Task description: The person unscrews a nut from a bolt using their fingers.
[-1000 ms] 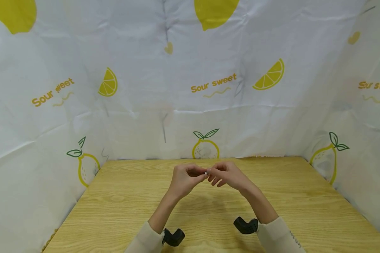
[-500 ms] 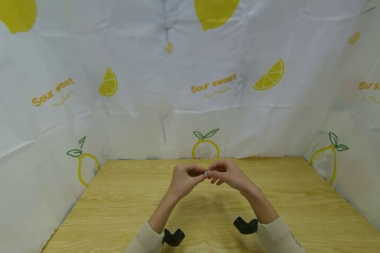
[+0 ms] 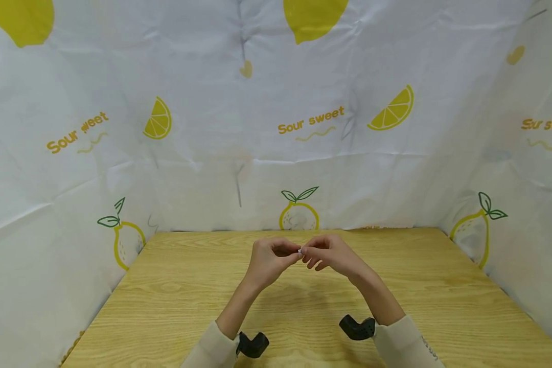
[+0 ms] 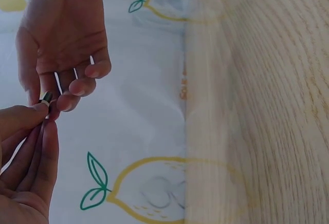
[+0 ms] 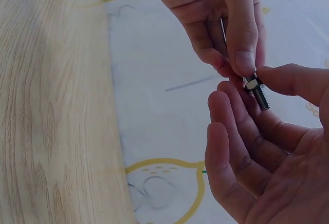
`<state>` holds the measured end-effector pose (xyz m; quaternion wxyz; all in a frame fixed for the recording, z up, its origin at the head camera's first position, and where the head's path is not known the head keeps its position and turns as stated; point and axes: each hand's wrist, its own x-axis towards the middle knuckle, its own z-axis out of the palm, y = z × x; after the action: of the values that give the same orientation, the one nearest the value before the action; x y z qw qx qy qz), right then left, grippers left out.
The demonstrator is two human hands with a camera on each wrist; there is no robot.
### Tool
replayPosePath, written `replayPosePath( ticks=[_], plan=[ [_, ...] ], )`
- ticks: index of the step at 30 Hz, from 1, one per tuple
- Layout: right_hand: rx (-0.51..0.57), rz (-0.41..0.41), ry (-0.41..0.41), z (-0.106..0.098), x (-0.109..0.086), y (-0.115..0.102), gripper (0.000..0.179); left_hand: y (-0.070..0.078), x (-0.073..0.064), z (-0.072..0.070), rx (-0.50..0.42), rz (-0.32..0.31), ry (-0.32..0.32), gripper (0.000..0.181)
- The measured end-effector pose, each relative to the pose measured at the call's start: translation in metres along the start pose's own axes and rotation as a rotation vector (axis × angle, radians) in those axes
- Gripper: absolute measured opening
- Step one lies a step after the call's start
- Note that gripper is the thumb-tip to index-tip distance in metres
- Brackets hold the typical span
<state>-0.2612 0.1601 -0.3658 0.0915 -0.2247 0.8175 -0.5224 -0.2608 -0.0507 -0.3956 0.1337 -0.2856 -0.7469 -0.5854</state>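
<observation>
Both hands meet over the table, fingertip to fingertip, at a small metal bolt (image 5: 262,101) with a hex nut (image 5: 251,84) on its thread. My left hand (image 3: 268,261) pinches the bolt's end between thumb and fingers; that end is hidden by the fingertips. From the other side my right hand (image 3: 332,256) has its thumb and index finger at the nut, one on each side. The bare threaded end points toward the right palm in the right wrist view. The other right fingers are loosely bent below. In the left wrist view a dark bit of the bolt (image 4: 47,97) shows between the hands.
Beneath the hands lies a wood-grain table (image 3: 188,301). A white curtain (image 3: 202,128) with lemon prints stands behind it and along both sides. A black wrist-camera mount (image 3: 253,345) sits at the left sleeve, another mount (image 3: 357,327) at the right.
The right fingers shift a little around the nut, drawing in at half a second ago and spreading slightly again now. The left hand stays nearly still.
</observation>
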Motion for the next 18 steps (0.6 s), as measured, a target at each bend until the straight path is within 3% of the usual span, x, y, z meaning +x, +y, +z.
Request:
replayPosePath(
  ticks=[8,18],
  plan=[
    [0.014,-0.017,-0.002,0.0002,-0.0005,0.0005,0.032,-0.001,0.0004,0.0,-0.011,-0.006,-0.005,0.007],
    [-0.024,0.019,-0.027,0.0002,-0.0003,0.0004,0.039,-0.0006,-0.0003,0.0001,-0.01,-0.003,-0.002,0.007]
  ],
)
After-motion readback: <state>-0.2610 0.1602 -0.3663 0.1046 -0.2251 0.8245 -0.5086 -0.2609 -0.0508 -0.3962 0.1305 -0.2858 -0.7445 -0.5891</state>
